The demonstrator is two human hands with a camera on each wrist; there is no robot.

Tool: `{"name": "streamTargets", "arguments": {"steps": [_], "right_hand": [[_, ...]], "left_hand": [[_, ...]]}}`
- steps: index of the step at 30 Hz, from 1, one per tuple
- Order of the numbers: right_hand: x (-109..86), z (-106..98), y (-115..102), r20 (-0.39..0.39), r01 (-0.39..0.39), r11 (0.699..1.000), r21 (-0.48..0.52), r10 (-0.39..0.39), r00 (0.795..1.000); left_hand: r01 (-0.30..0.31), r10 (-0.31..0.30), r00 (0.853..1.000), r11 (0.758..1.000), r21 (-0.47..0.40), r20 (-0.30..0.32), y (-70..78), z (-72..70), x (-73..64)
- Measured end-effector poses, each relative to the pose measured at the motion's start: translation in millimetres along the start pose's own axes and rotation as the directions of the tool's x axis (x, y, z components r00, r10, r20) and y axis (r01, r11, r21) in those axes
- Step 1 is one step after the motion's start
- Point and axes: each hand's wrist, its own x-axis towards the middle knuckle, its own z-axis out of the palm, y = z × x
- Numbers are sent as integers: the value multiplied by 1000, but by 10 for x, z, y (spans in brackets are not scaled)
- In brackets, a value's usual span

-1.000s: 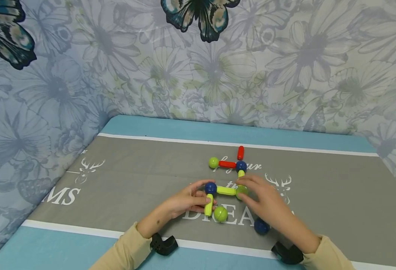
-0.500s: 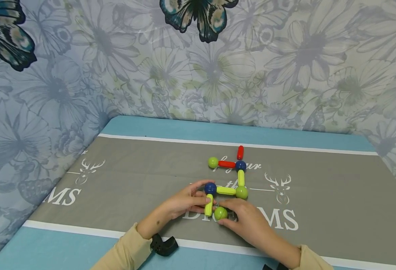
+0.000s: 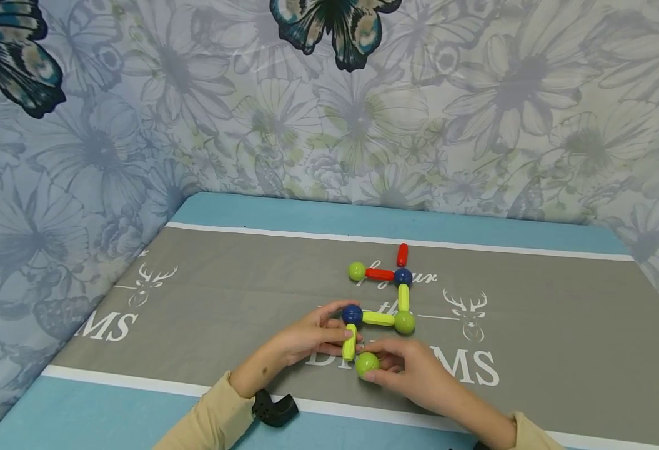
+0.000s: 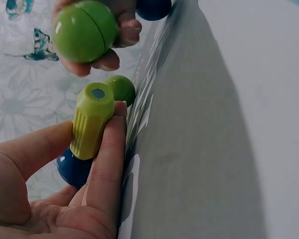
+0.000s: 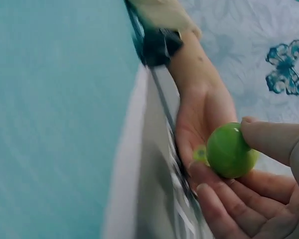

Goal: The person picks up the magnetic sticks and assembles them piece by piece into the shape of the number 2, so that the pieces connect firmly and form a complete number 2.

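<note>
My left hand (image 3: pixel 312 334) pinches a yellow-green rod (image 3: pixel 349 344) between thumb and fingers. Its far end meets a blue ball (image 3: pixel 352 314), which my index finger touches. In the left wrist view the rod's near end shows a grey disc (image 4: pixel 98 93). My right hand (image 3: pixel 413 372) grips a green ball (image 3: pixel 366 365) with thumb and fingers, just right of the rod's near end and apart from it in the left wrist view. From the blue ball, another yellow-green rod (image 3: pixel 378 319) runs right to a second green ball (image 3: pixel 405 322).
The chain continues away through a yellow-green rod (image 3: pixel 403 297) to another blue ball (image 3: pixel 403 277), with two red rods (image 3: pixel 380 274) and a green end ball (image 3: pixel 356 270). A grey printed mat (image 3: pixel 559 331) covers the blue table (image 3: pixel 110 412). Behind stands a flowered wall (image 3: pixel 329 137).
My right hand has left the chain's green corner ball, moved left and nearer, and taken hold of the loose green ball, shifting it slightly nearer. The left hand keeps its hold.
</note>
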Motion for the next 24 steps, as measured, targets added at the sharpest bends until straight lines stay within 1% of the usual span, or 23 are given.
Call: {"name": "streamTargets", "arguments": {"steps": [1,3,4,6,7,9,11,12,14,16,18,20,22,24], "right_hand": [[-12,19,-10,24,-15,998,69,13,1000],[-32,66,-24,77,-47,980,193,32,997],[-39,94,-27,106,-65,966,252,39,994],[-54,152,-28,164,-132,922,365,76,984],[-58,182,-24,189,-177,891,419,105,976],[-61,235,-9,251,-274,811,518,162,954],[-60,280,9,300,-365,718,592,223,927],[-61,293,22,323,-397,671,626,240,915],[-61,304,48,363,-434,586,684,243,900],[-64,304,69,385,-445,518,731,226,895],[-66,291,82,395,-447,464,764,211,894],[-57,288,83,398,-449,423,787,208,893],[-50,282,82,397,-450,392,802,212,893],[-39,278,84,397,-452,367,813,218,891]], "left_hand": [[1,-1,1000,1000,-2,1,0,3,1],[-2,2,1000,1000,-6,4,-4,4,6],[-3,3,1000,1000,-9,6,-5,3,8],[-4,5,1000,1000,-16,9,-10,1,12],[-5,5,1000,1000,-18,9,-12,0,12],[-4,4,1000,1000,-21,8,-16,-2,14],[-1,1,1000,1000,-28,7,-17,-1,16],[1,-1,1000,1000,-31,7,-17,0,17],[7,-7,1000,999,-36,4,-15,5,14],[12,-12,1000,999,-42,2,-13,7,13],[14,-14,1000,999,-41,0,-10,8,9],[13,-13,1000,999,-41,0,-8,4,9],[11,-11,1000,999,-41,1,-8,-1,10],[9,-9,1000,999,-44,0,-6,-4,9]]}}
